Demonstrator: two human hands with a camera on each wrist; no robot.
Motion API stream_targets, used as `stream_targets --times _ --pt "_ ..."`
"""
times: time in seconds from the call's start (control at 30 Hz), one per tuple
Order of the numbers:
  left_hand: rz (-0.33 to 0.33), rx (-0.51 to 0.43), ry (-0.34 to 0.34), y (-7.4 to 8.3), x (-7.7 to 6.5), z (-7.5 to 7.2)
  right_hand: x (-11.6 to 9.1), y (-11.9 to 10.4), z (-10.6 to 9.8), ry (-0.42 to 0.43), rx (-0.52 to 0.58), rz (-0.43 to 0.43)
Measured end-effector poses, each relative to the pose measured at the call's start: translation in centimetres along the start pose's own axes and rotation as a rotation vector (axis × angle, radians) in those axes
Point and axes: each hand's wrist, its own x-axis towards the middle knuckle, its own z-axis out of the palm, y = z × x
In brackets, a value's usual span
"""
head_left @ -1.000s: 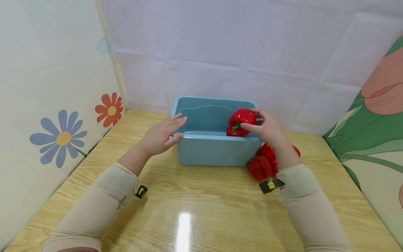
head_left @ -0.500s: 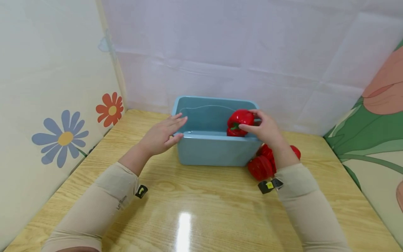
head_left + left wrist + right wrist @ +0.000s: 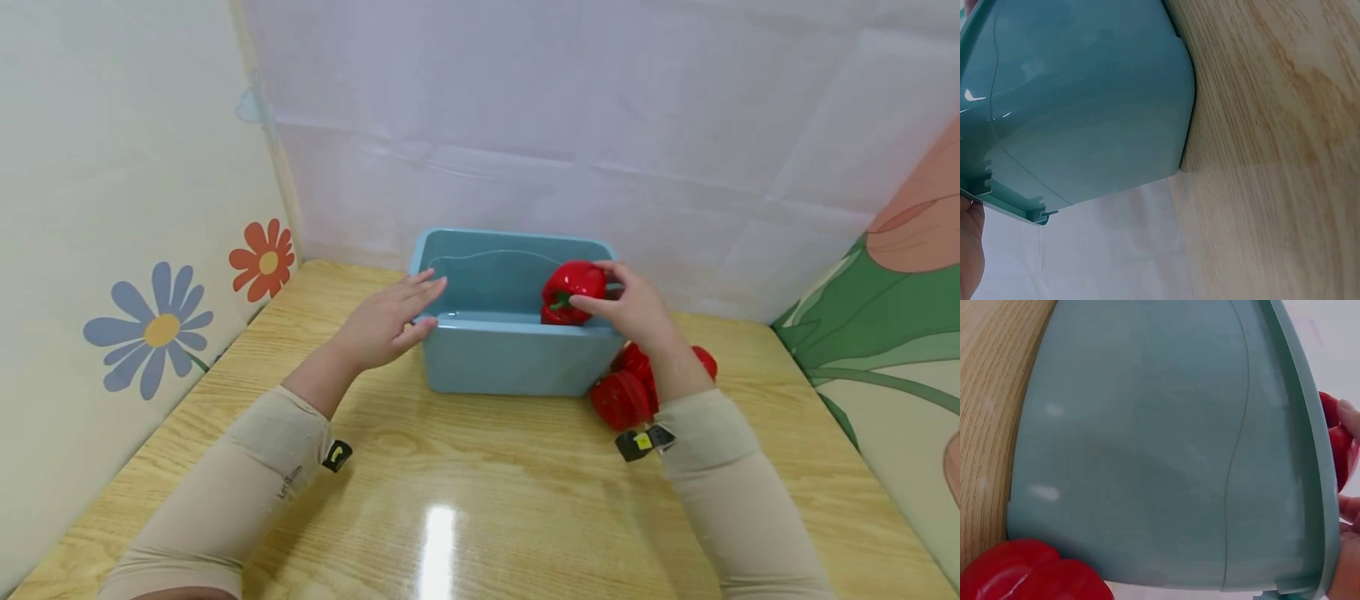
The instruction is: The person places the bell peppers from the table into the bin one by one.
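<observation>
Glossy red pepper [image 3: 573, 283], pinched between the right hand's [image 3: 633, 304] thumb and fingers, sits low inside the right end of the smooth blue bin [image 3: 517, 358]! The left hand [image 3: 390, 321] reaches to its left edge, fingers straight; lobed peppers [image 3: 621, 400] crowd its near right corner on grainy wooden table [image 3: 450, 458].

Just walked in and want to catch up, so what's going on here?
A person's right hand grips a red bell pepper at the right end of a blue bin; the pepper's underside is hidden behind the near wall. The left hand is at the bin's left rim, fingers extended. More red peppers lie on the wooden table by the bin's right end.
</observation>
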Motion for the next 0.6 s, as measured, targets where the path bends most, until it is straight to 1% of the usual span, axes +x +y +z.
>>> stream_targets --times 0.27,0.47,0.6 --pt "0.003 0.004 0.006 0.08 -0.02 -0.01 -0.13 0.14 0.04 -0.007 0.092 -0.042" --pt "-0.024 0.004 -0.017 0.24 -0.04 -0.08 -0.24 0.08 0.02 0.002 0.089 -0.059" --pt "-0.029 0.004 -0.023 0.33 -0.02 -0.11 -0.28 0.09 -0.01 0.004 0.085 -0.06"
